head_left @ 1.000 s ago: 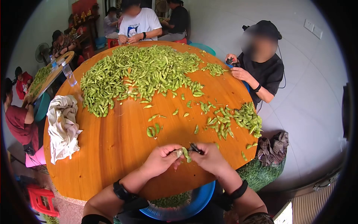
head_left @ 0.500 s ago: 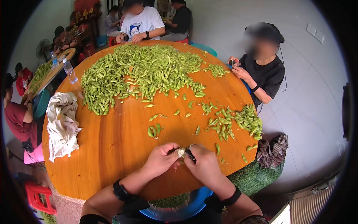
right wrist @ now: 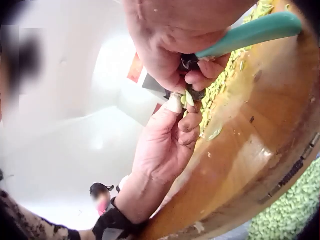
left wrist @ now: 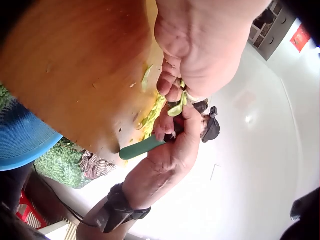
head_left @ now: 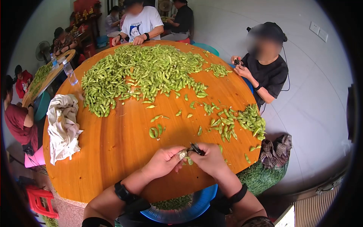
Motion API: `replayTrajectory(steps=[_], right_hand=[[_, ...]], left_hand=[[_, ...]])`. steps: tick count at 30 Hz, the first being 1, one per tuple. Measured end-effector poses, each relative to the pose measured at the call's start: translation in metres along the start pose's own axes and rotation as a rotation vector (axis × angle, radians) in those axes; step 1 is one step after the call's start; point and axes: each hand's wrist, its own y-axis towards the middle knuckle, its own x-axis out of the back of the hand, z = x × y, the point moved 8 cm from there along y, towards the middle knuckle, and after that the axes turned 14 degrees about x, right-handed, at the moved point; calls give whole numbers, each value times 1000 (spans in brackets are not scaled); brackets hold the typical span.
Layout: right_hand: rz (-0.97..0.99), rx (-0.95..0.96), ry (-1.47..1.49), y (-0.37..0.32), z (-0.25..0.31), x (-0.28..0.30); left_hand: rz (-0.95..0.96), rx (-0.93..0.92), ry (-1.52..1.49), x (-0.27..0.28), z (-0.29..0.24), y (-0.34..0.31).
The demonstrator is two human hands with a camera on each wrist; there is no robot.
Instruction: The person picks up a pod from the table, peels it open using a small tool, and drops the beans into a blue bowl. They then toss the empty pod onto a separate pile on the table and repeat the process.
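Observation:
My left hand (head_left: pixel 160 164) pinches a green soybean pod (left wrist: pixel 175 109) between thumb and fingers, low over the near part of the table. Right against it, my right hand (head_left: pixel 210 159) grips a tool with a teal handle (right wrist: pixel 250 35) and a black head (head_left: pixel 197 149). In the right wrist view the pod (right wrist: pixel 189 98) sits between the two hands' fingertips. The handle stretches out behind the right palm. My fingers partly hide the tool's working end.
A big heap of pods (head_left: pixel 140 72) covers the far table (head_left: pixel 94 151); a smaller pile (head_left: pixel 251 121) lies right. White cloth (head_left: pixel 62 128) and a water bottle (head_left: pixel 70 73) are left. A blue basin (head_left: pixel 204 204) is below the near edge. People sit across and at the right.
My right hand turned inward over the pod, then back outward, so the tool's black head shows again. My left hand stays nearly in place. The hands of the person across have shifted.

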Motion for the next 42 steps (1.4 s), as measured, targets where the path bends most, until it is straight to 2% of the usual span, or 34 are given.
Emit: replayTrajectory(steps=[2,3,5,6,8,9,11,15,17,21,23,24,25,26,30,36,38,42], right_hand=[[37,-208,210,-3,-16,-4],[35,-203,206,-1,-15,0],[48,-436,509,-9,-24,-7],[47,-430,506,-8,-22,-8],[-21,-322,315,-8,-16,-4],[-18,-323,310,-9,-19,-8],[-86,21,16,-1,-3,1],[-75,41,-82,-1,16,1],[-82,-117,299,-5,2,-7],[-79,-185,307,-7,-3,-8],[-59,-70,-13,-3,-4,1],[-67,-75,-13,-4,-2,3],[-41,-5,-177,-2,9,6],[-14,64,-340,0,18,7],[-52,87,-310,-4,19,4],[-96,184,-304,-9,23,3],[-61,279,-464,-7,36,1],[-64,259,-454,-11,34,-1]], left_hand=[[17,3,-10,1,0,0],[33,7,-20,0,-1,1],[47,6,-52,1,-3,2],[62,13,-85,1,-3,3],[61,27,-152,3,-1,5],[59,44,-220,4,1,6],[41,48,-203,1,-3,4],[53,50,-203,1,-4,4],[84,60,-221,-1,-2,4],[81,62,-169,-3,4,6],[27,28,-133,2,3,7],[-30,-7,-99,5,1,6],[-20,-1,-95,4,2,7],[-56,34,-185,8,6,7],[-73,129,-414,15,14,8],[-87,115,-333,8,9,6],[-105,95,-300,10,6,5],[-99,133,-350,8,8,3]])
